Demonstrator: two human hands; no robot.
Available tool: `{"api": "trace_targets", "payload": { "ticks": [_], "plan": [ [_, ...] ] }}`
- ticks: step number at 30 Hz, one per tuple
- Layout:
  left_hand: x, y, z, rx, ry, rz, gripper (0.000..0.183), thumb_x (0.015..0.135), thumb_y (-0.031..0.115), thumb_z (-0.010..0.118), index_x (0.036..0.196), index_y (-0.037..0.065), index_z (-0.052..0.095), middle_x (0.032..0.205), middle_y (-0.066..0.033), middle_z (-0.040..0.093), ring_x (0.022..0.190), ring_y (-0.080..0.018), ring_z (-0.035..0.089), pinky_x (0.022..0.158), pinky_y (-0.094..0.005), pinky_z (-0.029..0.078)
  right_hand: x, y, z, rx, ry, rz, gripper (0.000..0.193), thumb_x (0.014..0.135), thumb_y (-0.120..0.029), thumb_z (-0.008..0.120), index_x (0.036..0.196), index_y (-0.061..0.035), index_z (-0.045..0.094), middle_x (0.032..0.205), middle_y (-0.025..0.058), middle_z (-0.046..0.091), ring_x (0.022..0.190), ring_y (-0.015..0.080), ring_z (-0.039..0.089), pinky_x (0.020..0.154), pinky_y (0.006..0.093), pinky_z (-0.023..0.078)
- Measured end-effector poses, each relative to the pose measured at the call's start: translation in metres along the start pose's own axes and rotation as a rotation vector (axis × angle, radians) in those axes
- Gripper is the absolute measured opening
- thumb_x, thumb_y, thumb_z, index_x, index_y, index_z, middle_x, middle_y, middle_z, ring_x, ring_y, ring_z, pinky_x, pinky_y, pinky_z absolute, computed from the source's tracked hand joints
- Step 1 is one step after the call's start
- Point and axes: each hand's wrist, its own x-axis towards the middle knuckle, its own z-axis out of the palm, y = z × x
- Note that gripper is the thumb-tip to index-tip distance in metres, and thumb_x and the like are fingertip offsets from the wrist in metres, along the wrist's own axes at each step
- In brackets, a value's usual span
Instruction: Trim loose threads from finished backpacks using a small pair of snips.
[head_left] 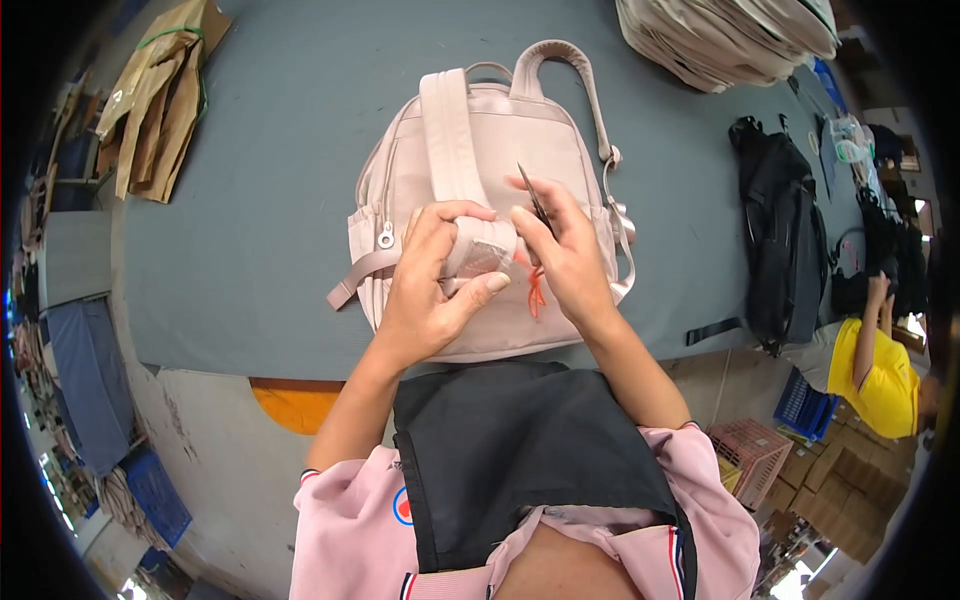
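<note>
A pale pink backpack [530, 140] lies on the table in front of me, its two shoulder straps facing up. My left hand [425, 285] is closed round the folded lower end of the left shoulder strap [452, 140], thumb across the near side. A clear, shiny patch [490, 256] shows on that folded end. Close beside it, my right hand [568, 245] holds a pair of thread snips [533, 196], dark pointed blades angled up and away. An orange cord [536, 292] hangs below the right fingers; where it is tied is hidden.
The grey table [270, 200] spreads around the backpack. Brown paper bundles [165, 105] lie at the far left, and stacked pale pieces [730, 40] at the far right. A black backpack [785, 240] rests on the right. Beyond it is a person in a yellow shirt [878, 375].
</note>
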Motion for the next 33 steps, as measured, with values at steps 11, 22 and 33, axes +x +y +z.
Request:
{"api": "trace_targets", "payload": {
  "ticks": [11, 22, 33],
  "plan": [
    [-0.022, 0.016, 0.018, -0.007, -0.017, -0.165, 0.042, 0.080, 0.020, 0.060, 0.114, -0.001, 0.047, 0.112, -0.0135, 0.046, 0.110, -0.0280, 0.042, 0.097, -0.0366, 0.027, -0.066, 0.015, -0.014, -0.767, 0.238, -0.711, 0.026, 0.075, -0.001, 0.069, 0.099, -0.0039, 0.061, 0.084, 0.0079, 0.053, 0.063, 0.0183, 0.056, 0.056, 0.0287, 0.045],
    [-0.029, 0.019, 0.020, 0.057, -0.033, -0.141, 0.039, 0.079, 0.020, 0.061, 0.111, 0.001, 0.049, 0.111, -0.0123, 0.046, 0.108, -0.0278, 0.043, 0.097, -0.0371, 0.027, -0.069, 0.020, -0.010, -0.832, 0.251, -0.767, 0.029, 0.071, -0.002, 0.070, 0.098, -0.0067, 0.062, 0.080, 0.0071, 0.054, 0.060, 0.0220, 0.056, 0.052, 0.0321, 0.044],
    [-0.035, 0.012, 0.023, 0.004, -0.028, -0.141, 0.039, 0.079, 0.022, 0.062, 0.110, 0.001, 0.050, 0.110, -0.0124, 0.047, 0.107, -0.0281, 0.044, 0.096, -0.0364, 0.029, -0.073, 0.031, -0.011, -0.838, 0.284, -0.759, 0.027, 0.071, -0.001, 0.069, 0.097, -0.0054, 0.065, 0.078, 0.0064, 0.056, 0.061, 0.0216, 0.057, 0.053, 0.0312, 0.044]
  ]
}}
